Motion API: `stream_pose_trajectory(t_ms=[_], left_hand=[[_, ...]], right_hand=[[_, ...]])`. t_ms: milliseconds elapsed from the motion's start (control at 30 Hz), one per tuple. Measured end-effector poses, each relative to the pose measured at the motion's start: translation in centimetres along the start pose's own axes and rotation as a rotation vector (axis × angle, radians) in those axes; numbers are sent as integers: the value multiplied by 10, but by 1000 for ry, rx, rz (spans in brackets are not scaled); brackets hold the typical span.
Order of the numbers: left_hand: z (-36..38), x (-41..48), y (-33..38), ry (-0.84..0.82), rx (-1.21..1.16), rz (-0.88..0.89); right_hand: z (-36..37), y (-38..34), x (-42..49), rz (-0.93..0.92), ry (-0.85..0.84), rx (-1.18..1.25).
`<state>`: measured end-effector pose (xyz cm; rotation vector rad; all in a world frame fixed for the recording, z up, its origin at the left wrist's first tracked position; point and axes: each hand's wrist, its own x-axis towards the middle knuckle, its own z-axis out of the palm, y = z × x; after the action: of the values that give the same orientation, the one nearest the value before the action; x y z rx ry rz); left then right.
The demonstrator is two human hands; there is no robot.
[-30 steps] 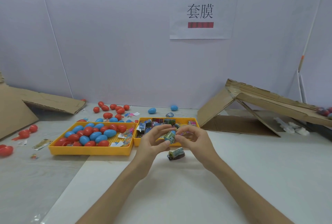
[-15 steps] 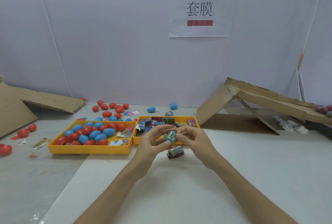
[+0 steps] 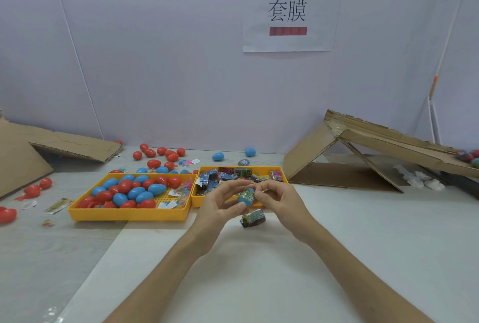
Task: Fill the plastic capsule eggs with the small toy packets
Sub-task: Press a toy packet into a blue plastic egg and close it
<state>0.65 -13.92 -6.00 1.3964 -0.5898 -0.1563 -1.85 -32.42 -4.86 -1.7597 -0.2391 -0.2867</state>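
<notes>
Left hand point(image 3: 220, 206) and right hand point(image 3: 281, 201) pinch a blue capsule egg point(image 3: 246, 197) between their fingertips above the worktop point(image 3: 350, 245), just over a loose toy packet point(image 3: 254, 217) lying before the yellow tray point(image 3: 198, 202).

Left tray point(image 3: 127, 215) and right tray point(image 3: 197, 201) are coloured yellow. Capsule eggs point(image 3: 134, 193) are seen in red and blue. Toy packets point(image 3: 225, 176) are printed multicolour. Held egg point(image 3: 246, 197) is blue, green-yellow print noted. Cardboard point(image 3: 311, 151) at the tabletop's right edge is brown. Sign point(image 3: 293, 42) is white, black characters, red bars.
</notes>
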Motion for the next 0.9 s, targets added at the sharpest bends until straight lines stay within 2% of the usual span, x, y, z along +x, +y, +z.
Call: stream_pose_trajectory(t_ms=[367,433,567,767,833,900], left_hand=[[4,0,2,-14,-101,-45],[5,0,2,11,-116,-57],[3,1,2,109,-157,-111],[2,1,2,174,-22,-118],[3,2,1,228,105,-102],[3,2,-4,300,363,-19]], right_hand=[[-3,-3,2,67,-22,103],[-2,-2,0,69,-54,90],[-1,0,1,58,-13,27],[1,3,3,72,7,29],[0,3,4,98,54,83],[-3,2,6,152,112,207]])
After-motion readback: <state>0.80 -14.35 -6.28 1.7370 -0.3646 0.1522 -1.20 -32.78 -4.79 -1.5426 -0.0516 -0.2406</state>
